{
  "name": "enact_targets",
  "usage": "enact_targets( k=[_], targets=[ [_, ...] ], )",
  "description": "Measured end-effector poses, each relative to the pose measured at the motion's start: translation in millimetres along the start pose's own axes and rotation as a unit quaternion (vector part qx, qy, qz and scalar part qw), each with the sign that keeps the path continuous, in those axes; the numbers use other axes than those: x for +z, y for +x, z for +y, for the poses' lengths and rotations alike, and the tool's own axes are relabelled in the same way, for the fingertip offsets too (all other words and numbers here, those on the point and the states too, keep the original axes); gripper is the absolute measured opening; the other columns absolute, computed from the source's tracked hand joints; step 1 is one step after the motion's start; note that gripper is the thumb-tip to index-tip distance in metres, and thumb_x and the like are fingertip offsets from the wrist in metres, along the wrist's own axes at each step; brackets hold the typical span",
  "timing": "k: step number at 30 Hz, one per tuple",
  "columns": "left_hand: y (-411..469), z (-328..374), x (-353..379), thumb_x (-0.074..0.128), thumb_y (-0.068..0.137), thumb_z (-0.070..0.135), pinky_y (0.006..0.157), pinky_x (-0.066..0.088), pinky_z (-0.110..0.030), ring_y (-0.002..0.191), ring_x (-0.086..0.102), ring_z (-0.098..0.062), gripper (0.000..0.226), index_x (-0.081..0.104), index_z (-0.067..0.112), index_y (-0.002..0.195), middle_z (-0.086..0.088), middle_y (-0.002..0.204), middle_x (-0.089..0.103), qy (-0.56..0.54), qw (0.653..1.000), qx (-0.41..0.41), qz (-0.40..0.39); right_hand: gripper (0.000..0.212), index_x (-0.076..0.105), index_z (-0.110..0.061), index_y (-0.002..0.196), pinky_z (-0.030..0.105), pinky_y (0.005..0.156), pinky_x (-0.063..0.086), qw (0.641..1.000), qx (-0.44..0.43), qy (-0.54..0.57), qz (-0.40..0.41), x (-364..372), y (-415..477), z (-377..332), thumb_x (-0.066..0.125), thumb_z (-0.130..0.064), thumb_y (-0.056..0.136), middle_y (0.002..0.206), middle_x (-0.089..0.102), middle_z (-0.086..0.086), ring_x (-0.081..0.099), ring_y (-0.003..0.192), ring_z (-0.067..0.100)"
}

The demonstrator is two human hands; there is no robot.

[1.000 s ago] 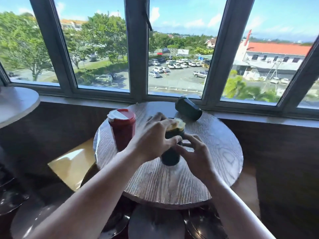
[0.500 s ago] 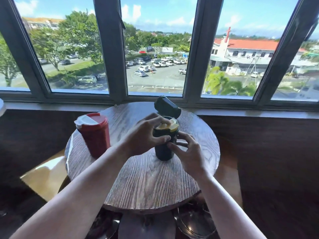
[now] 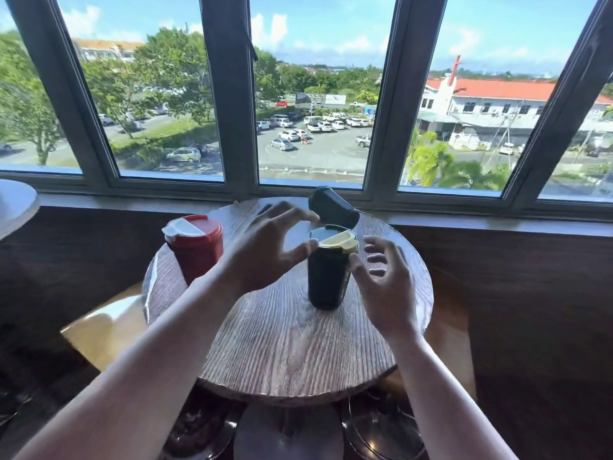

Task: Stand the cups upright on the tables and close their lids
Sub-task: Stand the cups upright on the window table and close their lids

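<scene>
A dark cup with a yellow flip lid (image 3: 326,275) stands upright in the middle of the round wooden table (image 3: 288,346). My left hand (image 3: 268,247) hovers just left of its top, fingers spread, holding nothing. My right hand (image 3: 384,280) is just right of the cup, fingers apart, also holding nothing. A red cup with a white lid (image 3: 195,249) stands upright at the table's left. A second dark cup (image 3: 331,207) lies on its side at the table's far edge, by the window sill.
A window sill (image 3: 464,220) and dark wall panel run behind the table. Part of another round table (image 3: 16,204) shows at the far left. Round stool seats (image 3: 288,436) sit under the table's near edge.
Both hands have let go of the dark cup with the yellow lid and opened beside it. The cup stays upright in the same spot.
</scene>
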State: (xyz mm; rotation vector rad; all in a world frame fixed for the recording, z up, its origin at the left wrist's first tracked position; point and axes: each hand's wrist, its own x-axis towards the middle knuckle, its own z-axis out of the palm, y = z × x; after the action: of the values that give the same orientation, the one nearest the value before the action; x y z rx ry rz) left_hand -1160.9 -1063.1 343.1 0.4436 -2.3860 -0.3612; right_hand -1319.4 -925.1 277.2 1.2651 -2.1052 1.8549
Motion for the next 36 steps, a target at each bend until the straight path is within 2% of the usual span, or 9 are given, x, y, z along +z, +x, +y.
enact_targets(
  k=[4,8,14,18,23,27,30,33,36],
  targets=[
    [-6,-11,-35,0.068,0.088,0.036,0.098,0.038,-0.03,0.118,0.052,-0.015,0.031,0.065,0.025,0.117,0.005,0.123,0.062,0.018,0.998,-0.029,0.058,0.012,0.067,-0.021,0.098,0.032,0.075,0.054,0.995,-0.077,-0.008,0.056,11,9,-48,0.069,-0.022,0.086,0.096,0.065,-0.004,0.062,0.08,0.009],
    [-19,-32,-68,0.066,0.088,0.036,0.09,0.038,-0.028,0.111,0.056,-0.013,0.028,0.065,0.025,0.114,0.005,0.119,0.064,0.034,0.994,-0.053,0.09,0.006,0.068,-0.019,0.09,0.023,0.071,0.05,0.992,-0.123,0.01,0.023,41,9,-91,0.07,-0.019,0.084,0.091,0.068,-0.006,0.065,0.078,0.01],
    [-48,-81,-94,0.073,0.082,0.037,0.091,0.039,-0.029,0.111,0.051,-0.011,0.039,0.063,0.028,0.118,0.007,0.122,0.055,0.022,0.985,-0.149,0.086,0.026,0.064,-0.026,0.116,0.027,0.089,0.054,0.977,0.022,0.084,-0.196,116,4,-104,0.064,-0.027,0.091,0.122,0.068,-0.007,0.067,0.107,0.008],
    [-70,-111,-88,0.076,0.071,0.052,0.098,0.044,-0.03,0.112,0.053,-0.008,0.064,0.056,0.033,0.129,0.0,0.13,0.05,-0.045,0.976,-0.212,0.035,0.035,0.06,-0.025,0.126,0.031,0.094,0.054,0.964,0.069,0.096,-0.236,161,-9,-92,0.063,-0.025,0.091,0.128,0.066,-0.003,0.066,0.113,0.017],
    [-84,-129,-67,0.082,0.062,0.056,0.101,0.048,-0.05,0.117,0.06,-0.021,0.068,0.052,0.043,0.121,-0.003,0.126,0.061,-0.141,0.963,-0.228,0.032,0.033,0.06,-0.026,0.124,-0.001,0.072,0.045,0.968,0.068,0.104,-0.22,168,-17,-94,0.063,-0.016,0.093,0.116,0.064,-0.013,0.069,0.103,0.013],
    [-75,-124,-56,0.084,0.06,0.052,0.089,0.056,-0.046,0.106,0.065,-0.019,0.061,0.056,0.039,0.113,-0.002,0.117,0.064,-0.163,0.962,-0.207,0.08,0.03,0.063,-0.023,0.123,0.0,0.071,0.045,0.975,0.054,0.065,-0.206,146,-13,-99,0.063,-0.018,0.093,0.122,0.067,-0.007,0.067,0.093,0.006],
    [-63,-111,-47,0.087,0.062,0.049,0.084,0.058,-0.046,0.104,0.066,-0.021,0.06,0.056,0.037,0.113,0.001,0.119,0.065,-0.165,0.966,-0.18,0.09,0.019,0.066,-0.028,0.109,0.012,0.075,0.05,0.991,-0.01,0.007,-0.13,111,-7,-99,0.065,-0.025,0.091,0.114,0.067,-0.009,0.066,0.09,0.0],
    [-49,-88,-33,0.089,0.063,0.038,0.083,0.059,-0.045,0.103,0.066,-0.023,0.062,0.055,0.028,0.114,-0.005,0.121,0.063,-0.194,0.964,-0.159,0.092,0.014,0.068,-0.023,0.099,0.003,0.073,0.038,0.996,-0.068,-0.05,-0.027,70,1,-94,0.07,-0.021,0.085,0.1,0.066,-0.008,0.06,0.083,0.005],
    [-39,-68,-13,0.089,0.061,0.037,0.081,0.06,-0.044,0.103,0.066,-0.025,0.064,0.052,0.028,0.113,-0.005,0.123,0.062,-0.196,0.965,-0.148,0.094,0.014,0.069,-0.023,0.097,0.008,0.081,0.035,0.991,-0.064,-0.112,0.022,36,10,-78,0.072,-0.021,0.083,0.103,0.061,-0.005,0.056,0.096,0.01]
  ],
)
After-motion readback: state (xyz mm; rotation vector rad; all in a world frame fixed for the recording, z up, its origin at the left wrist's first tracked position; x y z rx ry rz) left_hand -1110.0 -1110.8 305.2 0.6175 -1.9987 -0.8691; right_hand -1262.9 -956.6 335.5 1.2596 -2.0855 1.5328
